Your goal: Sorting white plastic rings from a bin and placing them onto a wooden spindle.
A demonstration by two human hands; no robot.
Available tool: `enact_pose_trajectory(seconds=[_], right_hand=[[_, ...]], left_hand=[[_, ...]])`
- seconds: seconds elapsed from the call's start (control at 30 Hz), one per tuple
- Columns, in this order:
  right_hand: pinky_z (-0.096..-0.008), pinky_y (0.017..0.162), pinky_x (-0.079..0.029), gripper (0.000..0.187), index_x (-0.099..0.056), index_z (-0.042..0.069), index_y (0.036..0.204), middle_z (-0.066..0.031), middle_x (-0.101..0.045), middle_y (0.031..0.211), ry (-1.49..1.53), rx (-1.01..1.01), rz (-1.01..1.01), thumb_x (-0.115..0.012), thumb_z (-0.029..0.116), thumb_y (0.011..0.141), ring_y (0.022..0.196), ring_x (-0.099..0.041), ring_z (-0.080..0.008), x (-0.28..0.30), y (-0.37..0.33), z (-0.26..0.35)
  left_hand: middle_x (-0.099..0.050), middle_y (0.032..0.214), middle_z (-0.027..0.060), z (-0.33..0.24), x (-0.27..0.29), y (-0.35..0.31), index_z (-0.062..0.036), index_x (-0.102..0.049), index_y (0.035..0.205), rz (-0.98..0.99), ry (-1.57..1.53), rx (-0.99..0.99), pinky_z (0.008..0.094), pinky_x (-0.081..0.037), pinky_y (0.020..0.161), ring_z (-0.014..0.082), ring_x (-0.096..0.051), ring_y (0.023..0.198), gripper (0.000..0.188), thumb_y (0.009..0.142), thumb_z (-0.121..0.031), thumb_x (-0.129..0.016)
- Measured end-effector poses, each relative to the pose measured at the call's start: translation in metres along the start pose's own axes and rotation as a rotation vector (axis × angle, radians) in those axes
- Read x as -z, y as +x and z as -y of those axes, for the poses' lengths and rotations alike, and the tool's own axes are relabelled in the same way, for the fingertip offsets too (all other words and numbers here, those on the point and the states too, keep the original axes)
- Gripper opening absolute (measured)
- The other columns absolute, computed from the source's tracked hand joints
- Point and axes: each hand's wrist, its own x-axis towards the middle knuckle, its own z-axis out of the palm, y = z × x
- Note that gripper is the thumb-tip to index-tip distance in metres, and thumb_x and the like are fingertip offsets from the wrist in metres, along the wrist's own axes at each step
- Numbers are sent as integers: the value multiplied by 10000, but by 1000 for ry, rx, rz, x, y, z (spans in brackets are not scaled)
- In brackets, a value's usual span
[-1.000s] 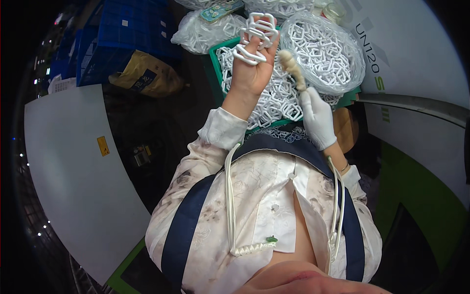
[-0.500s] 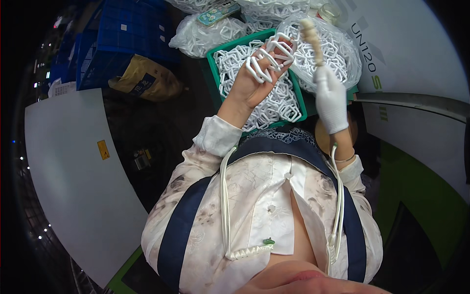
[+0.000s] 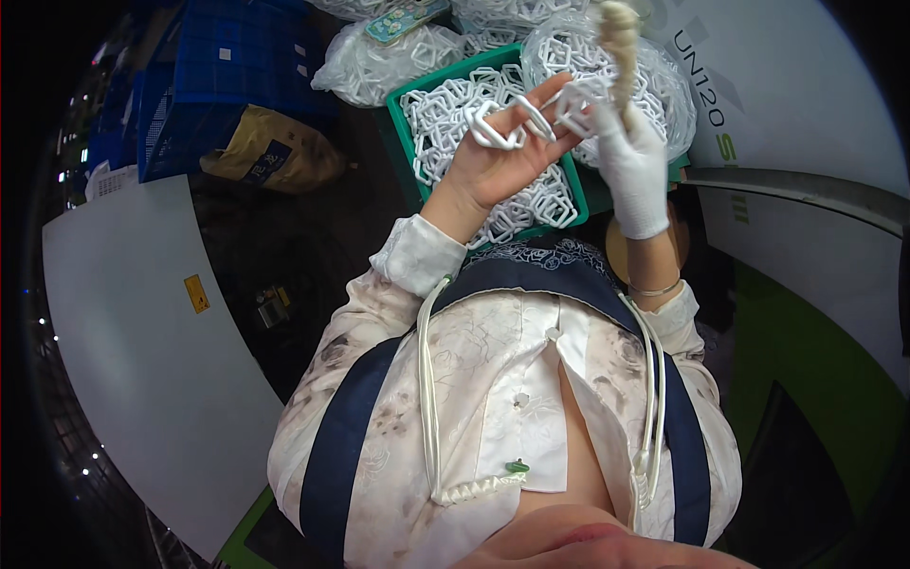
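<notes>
My bare left hand (image 3: 502, 171) is raised over a green crate (image 3: 582, 180) of loose white angular plastic rings (image 3: 519, 218). Several of these rings hang on and between its fingers; the white ring (image 3: 493, 131) near the thumb shows best. Close by on the right, my right hand (image 3: 633, 175) wears a white glove and grips a beige, ridged stick-like handle (image 3: 621, 57), which points up and away. Motion smears the stick, so its exact kind is unclear. The gloved fingers are beside the rings at the left fingertips; whether they touch them I cannot make out.
Clear plastic bags of similar white rings stand behind the crate, including a large bag (image 3: 668, 104) at right. On the left bag lies a phone in a patterned case (image 3: 408, 19). Blue crates (image 3: 227, 85) and a brown paper sack (image 3: 270, 156) stand left. A white machine panel (image 3: 796, 95) borders the right.
My right hand has moved left and up towards the left hand, and the stick has swung with it. The rings in my left hand have shifted. The view has drifted slightly.
</notes>
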Motion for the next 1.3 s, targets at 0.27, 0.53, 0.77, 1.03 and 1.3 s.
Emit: enact_pose_trajectory(seconds=[0.27, 0.53, 0.77, 1.03, 1.3], right_hand=[[-249, 775, -489, 343, -589, -43, 1203, -45, -661, 989, -464, 546, -400, -494, 254, 1062, 886, -609, -116, 60, 26, 9], [-312, 925, -470, 352, -616, -34, 1211, -156, -687, 1105, -410, 144, -434, -527, 250, 1023, 1018, -625, -190, 87, 30, -45], [-240, 807, -443, 318, -637, -13, 1201, -18, -615, 939, -447, 50, -442, -511, 233, 1043, 839, -529, -84, 91, -3, -41], [-211, 660, -393, 305, -642, 2, 1195, 36, -525, 817, -475, -8, -469, -518, 235, 1041, 708, -441, -41, 94, -16, -45], [-292, 894, -469, 300, -620, -30, 1176, -123, -690, 1026, -401, -62, -479, -550, 214, 1016, 950, -616, -157, 94, -18, -50]], left_hand=[[-494, 1389, 222, -28, -14, 28, 20, -436, 1406, -120, 695, -353, 478, -467, 1100, 388, -491, 1316, 478, 953, -63, -562], [-367, 1505, 257, -29, 12, 67, 59, -322, 1491, -199, 1239, -194, 420, -620, 858, 436, -599, 1178, 581, 962, -63, -528], [-678, 707, 117, -45, -36, 81, -17, -680, 1103, -316, 2221, -355, 351, -492, 569, 198, -622, 555, 277, 875, -159, -613], [-650, 1005, 143, -58, 17, 87, 26, -573, 1255, -218, 2218, -366, 301, -507, 775, 183, -634, 876, 409, 878, -127, -606], [-590, 1227, 74, 0, 57, 88, -179, -663, 1209, 271, 2620, -239, 401, -525, 904, 281, -601, 1070, 369, 842, -142, -681]])
